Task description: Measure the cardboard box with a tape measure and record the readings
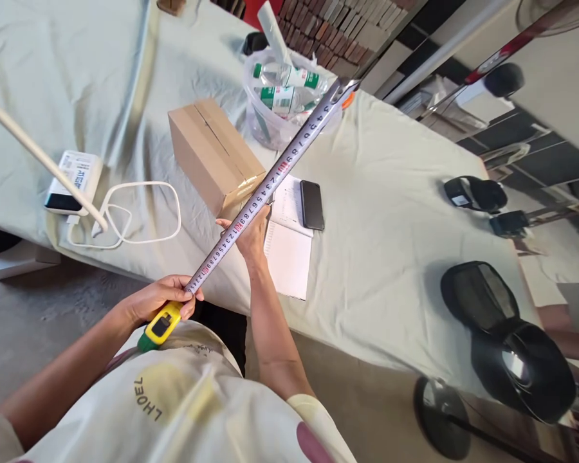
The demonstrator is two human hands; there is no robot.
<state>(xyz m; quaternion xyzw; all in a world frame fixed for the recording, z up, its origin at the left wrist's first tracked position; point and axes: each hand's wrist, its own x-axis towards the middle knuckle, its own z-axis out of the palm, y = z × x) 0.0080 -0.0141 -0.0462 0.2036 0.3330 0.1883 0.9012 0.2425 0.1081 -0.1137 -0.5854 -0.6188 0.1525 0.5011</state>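
A yellow and green tape measure (163, 323) is in my left hand (161, 299), whose fingers close around the blade's root beside the case. Its long silver blade (280, 170) is drawn out and runs diagonally up to the right, over the table. My right hand (251, 236) is under the middle of the blade, thumb stretched out to the left; the blade hides part of its fingers. Just beyond that hand lies a closed cardboard box (217, 151), its near right corner partly behind the blade. An open notebook (288, 260) lies right of the hand, with a black phone (311, 204) on it.
A clear plastic tub (258, 122) with green-labelled bottles (282, 98) stands behind the box. At left, a white power bank (74, 180) has a looped white cable (176, 206). Black headgear (480, 296) lies along the right edge of the cloth-covered table (376, 257).
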